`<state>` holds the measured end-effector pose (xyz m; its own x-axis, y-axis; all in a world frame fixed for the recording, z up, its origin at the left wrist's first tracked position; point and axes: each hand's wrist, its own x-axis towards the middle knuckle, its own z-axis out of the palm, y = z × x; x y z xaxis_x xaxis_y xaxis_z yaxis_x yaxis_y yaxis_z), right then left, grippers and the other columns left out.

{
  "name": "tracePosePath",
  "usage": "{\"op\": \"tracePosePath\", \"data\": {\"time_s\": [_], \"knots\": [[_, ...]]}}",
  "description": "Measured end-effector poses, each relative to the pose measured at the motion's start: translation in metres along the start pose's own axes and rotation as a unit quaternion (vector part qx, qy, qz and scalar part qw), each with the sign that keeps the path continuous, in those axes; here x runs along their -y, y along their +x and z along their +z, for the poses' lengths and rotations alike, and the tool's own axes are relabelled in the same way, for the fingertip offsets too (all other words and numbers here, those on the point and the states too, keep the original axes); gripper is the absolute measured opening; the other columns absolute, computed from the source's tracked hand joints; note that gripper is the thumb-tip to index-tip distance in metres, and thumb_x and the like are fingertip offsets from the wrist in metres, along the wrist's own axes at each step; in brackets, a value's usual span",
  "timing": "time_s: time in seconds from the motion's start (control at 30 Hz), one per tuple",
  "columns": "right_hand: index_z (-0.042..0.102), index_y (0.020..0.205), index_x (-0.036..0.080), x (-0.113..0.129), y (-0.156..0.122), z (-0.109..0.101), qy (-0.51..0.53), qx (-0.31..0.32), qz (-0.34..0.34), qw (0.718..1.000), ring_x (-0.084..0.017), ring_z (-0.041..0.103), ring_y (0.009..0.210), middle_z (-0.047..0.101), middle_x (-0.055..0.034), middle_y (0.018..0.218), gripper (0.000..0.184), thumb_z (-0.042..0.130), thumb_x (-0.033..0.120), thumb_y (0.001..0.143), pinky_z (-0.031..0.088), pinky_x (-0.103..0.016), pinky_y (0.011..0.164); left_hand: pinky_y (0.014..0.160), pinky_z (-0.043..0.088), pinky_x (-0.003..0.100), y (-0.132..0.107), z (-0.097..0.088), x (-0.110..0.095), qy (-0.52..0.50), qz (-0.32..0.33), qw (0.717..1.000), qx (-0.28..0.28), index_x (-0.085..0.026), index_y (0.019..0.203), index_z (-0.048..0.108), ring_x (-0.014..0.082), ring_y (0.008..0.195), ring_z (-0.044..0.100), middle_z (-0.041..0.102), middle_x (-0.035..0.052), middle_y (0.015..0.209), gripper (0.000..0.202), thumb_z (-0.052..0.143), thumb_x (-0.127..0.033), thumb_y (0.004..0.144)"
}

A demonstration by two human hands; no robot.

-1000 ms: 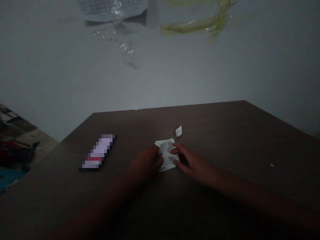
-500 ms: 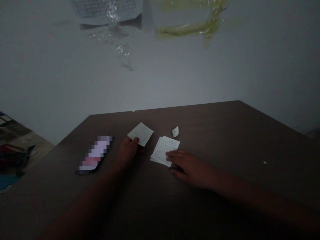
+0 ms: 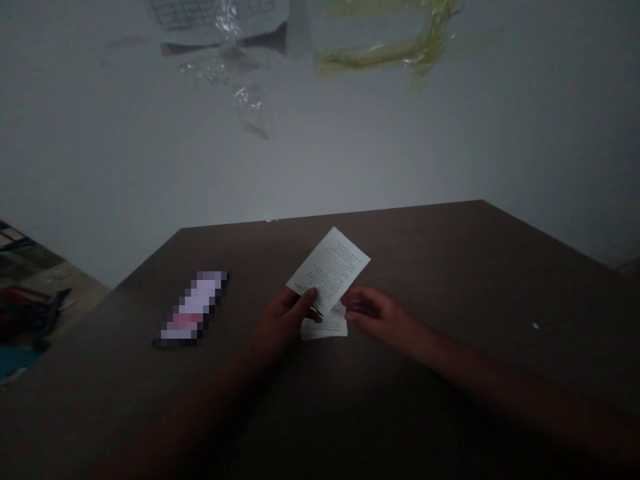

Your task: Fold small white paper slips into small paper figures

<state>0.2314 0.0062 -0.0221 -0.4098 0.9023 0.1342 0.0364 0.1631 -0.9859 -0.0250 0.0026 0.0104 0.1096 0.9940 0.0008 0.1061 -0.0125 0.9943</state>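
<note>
My left hand (image 3: 287, 317) pinches the lower corner of a white printed paper slip (image 3: 330, 268) and holds it tilted up above the dark wooden table (image 3: 450, 267). Under it lies a small stack of similar slips (image 3: 327, 327) on the table. My right hand (image 3: 373, 313) rests just right of the stack, fingers curled, its fingertips close to the stack and the lifted slip. Whether it grips anything is unclear in the dim light.
A phone with a lit screen (image 3: 193, 308) lies on the table to the left. A tiny white scrap (image 3: 536, 326) sits at the right. Plastic wrap and taped paper (image 3: 300, 40) hang on the grey wall behind. Clutter lies on the floor at far left (image 3: 25, 313).
My left hand came back from the left to the stack and lifted a larger printed slip. The small square slip and the tiny folded paper are no longer visible.
</note>
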Motion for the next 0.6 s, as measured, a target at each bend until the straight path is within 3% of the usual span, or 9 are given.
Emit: {"op": "tracePosePath", "data": {"time_s": [0.1,0.27,0.33,0.4,0.5,0.6], "knots": [[0.084,0.116,0.029,0.003,0.005,0.001,0.109,-0.039,0.031,0.993,-0.031,0.085,0.118,0.089,-0.0091,0.122,0.042,0.098,0.060,0.092,0.066,-0.054,0.112,0.081,0.070,0.042,-0.004,0.002,-0.001,0.032,-0.009,0.999,0.019,-0.021,0.111,0.085,0.0274,0.084,0.083,0.090,0.0111,0.110,0.053,0.086,-0.071,0.093],[0.079,0.094,0.026,0.009,0.004,0.002,0.153,-0.127,0.069,0.978,-0.026,0.081,0.091,0.085,-0.0062,0.093,0.052,0.102,0.070,0.082,0.065,-0.044,0.088,0.086,0.069,0.043,-0.005,-0.001,-0.006,0.133,-0.010,0.990,0.044,-0.023,0.096,0.082,0.0317,0.091,0.085,0.088,0.0096,0.096,0.044,0.075,-0.066,0.101],[0.078,0.092,0.025,0.010,0.005,0.002,0.156,-0.156,0.069,0.973,-0.025,0.078,0.084,0.084,-0.0063,0.089,0.050,0.101,0.068,0.081,0.063,-0.043,0.082,0.093,0.070,0.045,-0.005,-0.004,-0.011,0.179,0.011,0.981,0.074,-0.024,0.098,0.084,0.0344,0.102,0.086,0.090,0.0111,0.103,0.041,0.070,-0.061,0.105],[0.079,0.094,0.025,0.010,0.005,0.001,0.151,-0.181,0.059,0.970,-0.024,0.074,0.081,0.084,-0.0070,0.091,0.043,0.098,0.062,0.083,0.061,-0.042,0.079,0.107,0.069,0.050,-0.004,-0.008,-0.015,0.215,0.053,0.966,0.132,-0.025,0.109,0.088,0.0372,0.121,0.085,0.092,0.0122,0.123,0.035,0.068,-0.055,0.108],[0.082,0.102,0.025,0.013,0.006,-0.001,0.132,-0.207,0.035,0.969,-0.024,0.072,0.081,0.085,-0.0082,0.096,0.035,0.091,0.055,0.087,0.059,-0.042,0.075,0.128,0.059,0.056,0.001,-0.016,-0.016,0.280,0.130,0.928,0.207,-0.026,0.119,0.090,0.0394,0.143,0.077,0.087,0.0128,0.145,0.034,0.067,-0.050,0.110],[0.082,0.111,0.025,0.013,0.007,-0.004,0.103,-0.217,0.028,0.970,-0.025,0.073,0.083,0.085,-0.0083,0.099,0.033,0.085,0.051,0.090,0.059,-0.043,0.075,0.131,0.056,0.057,0.011,-0.025,-0.012,0.326,0.163,0.913,0.182,-0.024,0.117,0.089,0.0389,0.140,0.076,0.087,0.0143,0.143,0.044,0.056,-0.054,0.116]]}}
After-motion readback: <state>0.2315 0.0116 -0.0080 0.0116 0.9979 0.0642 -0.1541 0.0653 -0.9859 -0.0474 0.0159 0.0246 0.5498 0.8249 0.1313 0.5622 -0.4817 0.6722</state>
